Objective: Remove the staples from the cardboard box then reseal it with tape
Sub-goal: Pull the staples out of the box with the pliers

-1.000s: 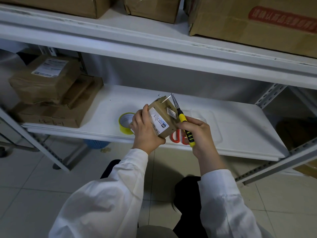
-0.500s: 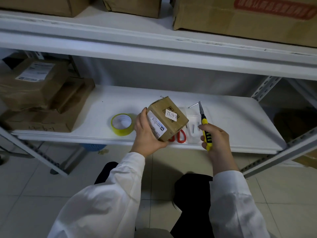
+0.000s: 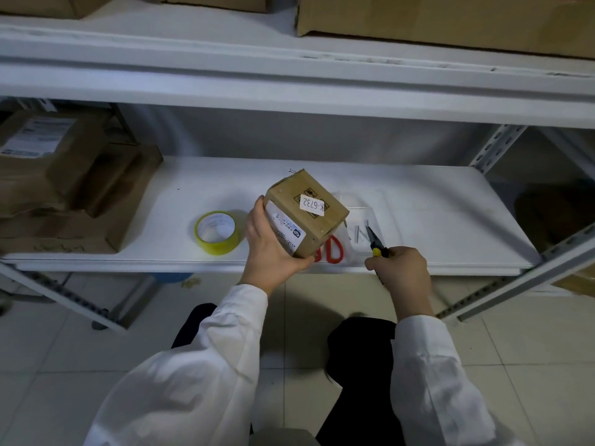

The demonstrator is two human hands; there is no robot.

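The yellow tape roll (image 3: 216,232) lies flat on the shelf (image 3: 434,207), just to the left of the work and untouched. Beside it the left hand (image 3: 270,249) grips the small cardboard box (image 3: 306,214) from below and behind, thumb up one side and fingers curled under the lower corner. The box is held tilted, just above the shelf's front edge, with its white "K-6732" label (image 3: 311,205) facing up.

Carried this easily in one hand, the box is probably light. Its walls look stiff enough for a firm hold, though thin card would dent under hard squeezing, so the corners and edges are the places to grip. A thin metal pin (image 3: 291,170) sticks out of the far top edge; it is probably a staple left to pull, though the view is too small to be sure.

Right of the box are red-handled scissors (image 3: 331,249) and a clear tray (image 3: 370,201) holding a few thin metal pieces. The right hand (image 3: 402,268) is wrapped round the yellow-and-black handles of needle-nose pliers (image 3: 373,241), whose tip points into the tray.

The shelf is smooth, white and level. Brown parcels (image 3: 64,175) are stacked at its left end, larger cartons sit on the shelf above, a perforated steel upright (image 3: 495,146) stands at the right, and pale tiles (image 3: 531,349) cover the floor.
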